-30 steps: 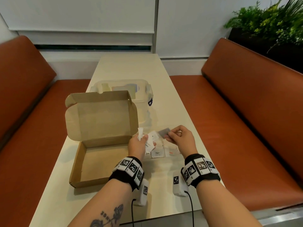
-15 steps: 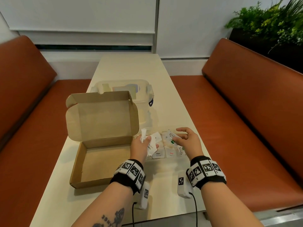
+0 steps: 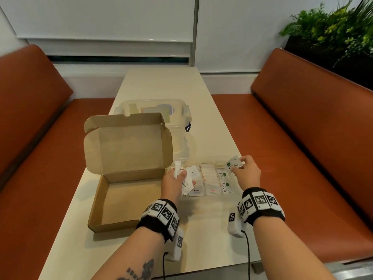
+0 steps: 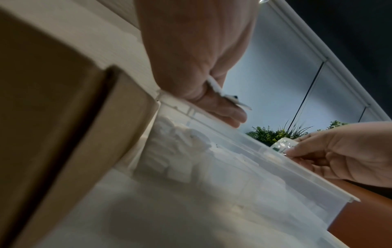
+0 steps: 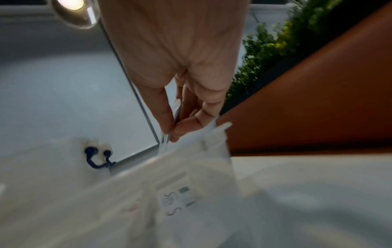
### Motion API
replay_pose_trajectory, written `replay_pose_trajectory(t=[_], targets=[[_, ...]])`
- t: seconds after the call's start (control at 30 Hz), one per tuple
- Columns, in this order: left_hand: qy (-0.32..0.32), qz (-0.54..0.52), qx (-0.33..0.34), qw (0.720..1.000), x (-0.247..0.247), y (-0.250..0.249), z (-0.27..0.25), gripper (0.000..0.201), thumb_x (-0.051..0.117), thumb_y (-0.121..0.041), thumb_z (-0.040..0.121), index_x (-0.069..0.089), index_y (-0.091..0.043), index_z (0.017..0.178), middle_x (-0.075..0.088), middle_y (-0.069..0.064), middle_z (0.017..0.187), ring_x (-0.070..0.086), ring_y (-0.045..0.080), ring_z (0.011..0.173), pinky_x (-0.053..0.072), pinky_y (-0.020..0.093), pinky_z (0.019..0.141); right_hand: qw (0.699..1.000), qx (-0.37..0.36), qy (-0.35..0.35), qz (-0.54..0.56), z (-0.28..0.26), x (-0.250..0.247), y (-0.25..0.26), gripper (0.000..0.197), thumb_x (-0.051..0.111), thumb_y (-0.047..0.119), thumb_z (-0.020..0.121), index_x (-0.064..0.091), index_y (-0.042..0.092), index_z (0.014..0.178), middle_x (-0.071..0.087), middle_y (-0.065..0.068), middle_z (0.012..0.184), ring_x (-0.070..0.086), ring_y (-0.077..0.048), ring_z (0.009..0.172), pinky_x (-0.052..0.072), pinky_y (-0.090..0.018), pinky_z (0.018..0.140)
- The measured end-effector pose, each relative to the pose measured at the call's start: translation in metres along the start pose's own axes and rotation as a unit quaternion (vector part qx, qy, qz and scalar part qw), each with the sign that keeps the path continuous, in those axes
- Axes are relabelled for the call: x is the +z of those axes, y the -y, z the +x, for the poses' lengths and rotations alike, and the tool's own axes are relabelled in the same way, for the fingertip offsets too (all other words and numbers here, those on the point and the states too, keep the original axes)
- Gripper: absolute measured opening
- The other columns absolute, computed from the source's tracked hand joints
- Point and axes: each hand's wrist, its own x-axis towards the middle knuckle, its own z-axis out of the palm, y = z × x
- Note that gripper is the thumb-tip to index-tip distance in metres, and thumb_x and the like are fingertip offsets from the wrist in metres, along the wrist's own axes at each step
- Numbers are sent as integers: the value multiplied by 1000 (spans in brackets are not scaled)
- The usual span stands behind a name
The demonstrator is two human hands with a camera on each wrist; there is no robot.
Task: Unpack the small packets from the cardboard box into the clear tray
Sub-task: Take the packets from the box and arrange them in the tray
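The open cardboard box (image 3: 125,199) sits on the left with its lid up and a bare floor showing. Right of it lies the clear tray (image 3: 212,164), its compartments lined with white packets (image 3: 222,180). My left hand (image 3: 184,176) grips a bundle of several white packets (image 3: 188,178) over the tray's left end; in the left wrist view the bundle (image 4: 231,99) pokes out between thumb and fingers. My right hand (image 3: 238,165) pinches a Stevia packet (image 3: 234,164) above the tray's far right corner. The right wrist view has the packet edge (image 5: 167,135) between thumb and finger over the tray (image 5: 212,134).
A clear lidded container (image 3: 181,112) with a blue clip stands behind the box lid. Orange benches (image 3: 302,138) flank the narrow table (image 3: 201,229), whose right edge runs close to the tray. Green plants (image 3: 333,27) fill the far right corner.
My right hand has moved away from the left hand, to the far right corner of the tray, with a packet pinched in it. The left hand has stayed put with its bundle.
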Motion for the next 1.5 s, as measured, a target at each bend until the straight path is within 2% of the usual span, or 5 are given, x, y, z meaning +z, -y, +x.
replay_pose_trajectory(t=[0.4, 0.57, 0.77, 1.03, 1.5], targets=[[4, -8, 0, 1000, 1, 0, 1, 10, 54, -14, 96, 59, -18, 89, 70, 16, 96, 72, 31, 79, 57, 52, 78, 995, -24, 32, -87, 2, 22, 2, 27, 48, 7, 93, 71, 4, 107, 70, -12, 109, 57, -15, 63, 46, -22, 59], [6, -11, -4, 1000, 1, 0, 2, 10, 55, -12, 96, 59, -16, 87, 69, 16, 95, 72, 31, 76, 57, 53, 76, 993, 13, 49, -105, -2, 30, -1, 32, 46, -1, 87, 64, 4, 113, 67, -16, 109, 62, -28, 100, 51, -30, 84], [5, 6, 0, 1000, 0, 0, 1, 11, 55, -14, 96, 60, -19, 88, 70, 16, 97, 71, 33, 83, 55, 55, 81, 983, 14, 87, -164, -9, 35, -1, 27, 45, 7, 87, 67, -9, 88, 67, -21, 83, 51, -24, 66, 40, -25, 60], [10, 7, 5, 1000, 0, -2, -2, 12, 54, -13, 96, 59, -20, 87, 69, 16, 99, 73, 29, 78, 57, 53, 78, 979, -37, 85, -182, -10, 33, 1, 31, 41, -5, 83, 68, -7, 97, 69, -24, 92, 64, -39, 88, 55, -45, 75], [15, 9, 9, 1000, 1, -4, -4, 12, 54, -12, 96, 59, -20, 88, 69, 15, 100, 72, 31, 80, 57, 53, 78, 976, -6, 125, -181, -11, 34, -3, 23, 44, 3, 85, 66, 3, 89, 64, -11, 88, 58, -26, 84, 45, -28, 70]])
